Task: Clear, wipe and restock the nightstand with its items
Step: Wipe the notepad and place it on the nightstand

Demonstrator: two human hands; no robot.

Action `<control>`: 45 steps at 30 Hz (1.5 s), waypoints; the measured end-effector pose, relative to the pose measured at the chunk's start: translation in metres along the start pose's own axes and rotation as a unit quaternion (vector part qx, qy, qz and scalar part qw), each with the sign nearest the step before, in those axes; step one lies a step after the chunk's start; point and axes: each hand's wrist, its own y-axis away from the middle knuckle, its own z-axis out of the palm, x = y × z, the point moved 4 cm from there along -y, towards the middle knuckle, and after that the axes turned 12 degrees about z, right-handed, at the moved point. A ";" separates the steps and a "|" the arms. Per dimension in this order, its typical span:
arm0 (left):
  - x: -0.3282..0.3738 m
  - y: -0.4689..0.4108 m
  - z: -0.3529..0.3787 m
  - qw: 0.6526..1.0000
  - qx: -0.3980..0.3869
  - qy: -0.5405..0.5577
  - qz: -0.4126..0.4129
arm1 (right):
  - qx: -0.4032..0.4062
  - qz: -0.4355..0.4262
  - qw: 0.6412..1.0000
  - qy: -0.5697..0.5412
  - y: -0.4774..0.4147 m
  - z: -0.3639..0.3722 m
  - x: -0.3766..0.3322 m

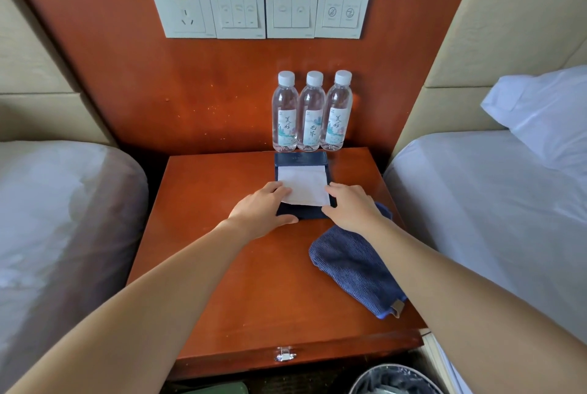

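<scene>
A dark blue notepad holder [300, 159] with a white paper pad [304, 182] lies flat on the wooden nightstand [222, 260], just in front of three upright water bottles [311, 112] at the back. My left hand [263, 207] holds the holder's near left corner, fingers on the pad's edge and thumb along the front. My right hand [352, 206] holds its near right corner in the same way. A folded blue cloth [355, 263] lies on the nightstand's right side under my right forearm.
Beds flank the nightstand at left [63, 218] and right [492, 203], with a pillow [546, 114] on the right one. A switch and socket panel [260, 7] sits on the wall above. A bin [394, 381] stands below the drawer latch [285, 355].
</scene>
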 end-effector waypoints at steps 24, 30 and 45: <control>-0.091 0.168 0.004 0.994 0.101 -0.001 -0.048 | 0.164 0.081 0.983 0.022 0.132 0.069 0.001; -0.113 0.200 0.000 0.985 0.130 0.087 -0.071 | 0.143 -0.005 0.990 0.010 0.143 0.095 -0.092; -0.122 0.208 -0.002 0.987 0.108 0.098 -0.071 | 0.080 -0.226 0.970 0.033 0.144 0.116 -0.181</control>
